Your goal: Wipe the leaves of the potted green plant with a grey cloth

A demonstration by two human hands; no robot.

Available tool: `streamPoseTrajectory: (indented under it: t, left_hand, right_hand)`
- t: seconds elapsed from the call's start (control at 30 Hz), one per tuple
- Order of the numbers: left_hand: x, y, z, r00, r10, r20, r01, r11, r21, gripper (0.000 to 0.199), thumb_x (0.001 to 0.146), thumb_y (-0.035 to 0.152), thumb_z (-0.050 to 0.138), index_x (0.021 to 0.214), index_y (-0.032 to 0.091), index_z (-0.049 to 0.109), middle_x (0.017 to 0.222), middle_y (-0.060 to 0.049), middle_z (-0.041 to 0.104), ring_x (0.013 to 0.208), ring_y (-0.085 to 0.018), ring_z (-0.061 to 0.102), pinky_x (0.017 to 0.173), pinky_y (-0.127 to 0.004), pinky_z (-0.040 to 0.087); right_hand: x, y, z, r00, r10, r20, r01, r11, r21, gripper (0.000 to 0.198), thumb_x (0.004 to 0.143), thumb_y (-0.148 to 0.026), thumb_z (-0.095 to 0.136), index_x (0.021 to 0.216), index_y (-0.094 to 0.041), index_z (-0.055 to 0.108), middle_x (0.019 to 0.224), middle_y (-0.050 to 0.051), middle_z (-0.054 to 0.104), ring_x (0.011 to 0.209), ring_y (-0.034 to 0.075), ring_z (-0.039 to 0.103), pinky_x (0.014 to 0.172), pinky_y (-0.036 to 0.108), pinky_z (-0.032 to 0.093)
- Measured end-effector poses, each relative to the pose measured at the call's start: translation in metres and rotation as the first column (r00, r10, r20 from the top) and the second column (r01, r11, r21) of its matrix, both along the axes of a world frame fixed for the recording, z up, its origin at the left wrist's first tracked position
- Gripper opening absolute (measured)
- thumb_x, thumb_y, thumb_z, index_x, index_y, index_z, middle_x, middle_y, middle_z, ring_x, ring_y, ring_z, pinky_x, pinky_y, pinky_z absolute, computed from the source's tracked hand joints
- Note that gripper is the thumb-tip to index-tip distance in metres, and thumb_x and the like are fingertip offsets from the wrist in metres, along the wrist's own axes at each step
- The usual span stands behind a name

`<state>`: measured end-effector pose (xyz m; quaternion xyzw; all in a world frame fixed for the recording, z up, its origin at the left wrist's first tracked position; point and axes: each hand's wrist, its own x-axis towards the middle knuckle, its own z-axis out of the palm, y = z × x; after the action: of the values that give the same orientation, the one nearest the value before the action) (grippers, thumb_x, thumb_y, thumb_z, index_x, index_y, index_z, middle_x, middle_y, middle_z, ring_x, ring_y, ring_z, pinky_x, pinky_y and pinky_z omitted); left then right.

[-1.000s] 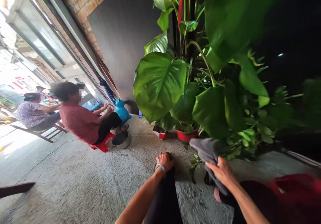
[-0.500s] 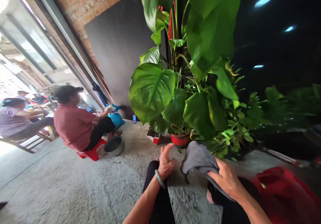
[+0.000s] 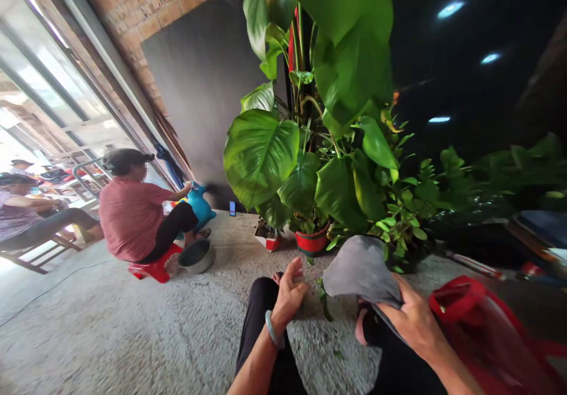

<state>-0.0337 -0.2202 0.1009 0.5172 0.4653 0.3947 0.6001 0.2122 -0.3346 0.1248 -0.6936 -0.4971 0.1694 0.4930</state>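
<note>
My right hand grips a grey cloth, held up over my right knee just in front of a large-leaved potted plant in a red pot. My left hand hovers just above my left knee with its fingers loosely apart and nothing in it; a pale bangle sits on that wrist. I am sitting low on a rough concrete floor in dark trousers.
A red plastic container lies at my right. A person in a red shirt sits on a low red stool beside a metal bowl. Another person sits on a bench at far left. Smaller plants crowd the right.
My left hand has lifted off my knee and its fingers have spread. My right hand has raised the grey cloth nearer the plant. The view has shifted slightly right.
</note>
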Motion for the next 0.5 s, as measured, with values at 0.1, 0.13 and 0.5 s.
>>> streamPoseTrajectory:
  t: [0.1, 0.13, 0.5]
  left_hand:
    - [0.012, -0.013, 0.023, 0.949, -0.126, 0.29, 0.165, 0.98, -0.114, 0.071, 0.065, 0.053, 0.098, 0.126, 0.022, 0.079, 0.138, -0.016, 0.077, 0.13, -0.036, 0.069, 0.111, -0.046, 0.055]
    - [0.021, -0.018, 0.028, 0.912, -0.121, 0.392, 0.199, 0.966, -0.165, 0.068, 0.062, 0.056, 0.1, 0.116, 0.02, 0.081, 0.124, -0.014, 0.081, 0.12, -0.034, 0.072, 0.106, -0.043, 0.057]
    - [0.048, -0.026, 0.054, 0.793, 0.18, 0.582, -0.037, 0.968, -0.249, 0.064, 0.043, 0.038, 0.103, 0.099, 0.016, 0.08, 0.086, -0.001, 0.078, 0.08, -0.017, 0.068, 0.079, -0.029, 0.058]
  right_hand:
    - [-0.027, 0.013, 0.0, 0.987, 0.132, 0.096, -0.136, 0.99, 0.041, 0.052, 0.068, -0.027, 0.063, 0.117, -0.024, 0.081, 0.124, 0.016, 0.084, 0.12, 0.039, 0.078, 0.11, 0.052, 0.061]
    - [-0.039, 0.018, 0.002, 0.979, 0.168, 0.115, -0.176, 0.983, 0.057, 0.056, 0.068, -0.025, 0.062, 0.121, -0.023, 0.08, 0.127, 0.017, 0.083, 0.123, 0.039, 0.077, 0.113, 0.053, 0.06]
    - [-0.077, 0.03, 0.023, 0.895, 0.184, -0.406, -0.203, 0.979, -0.004, 0.081, 0.067, -0.056, 0.088, 0.138, -0.021, 0.07, 0.131, 0.016, 0.081, 0.122, 0.038, 0.077, 0.109, 0.052, 0.062]
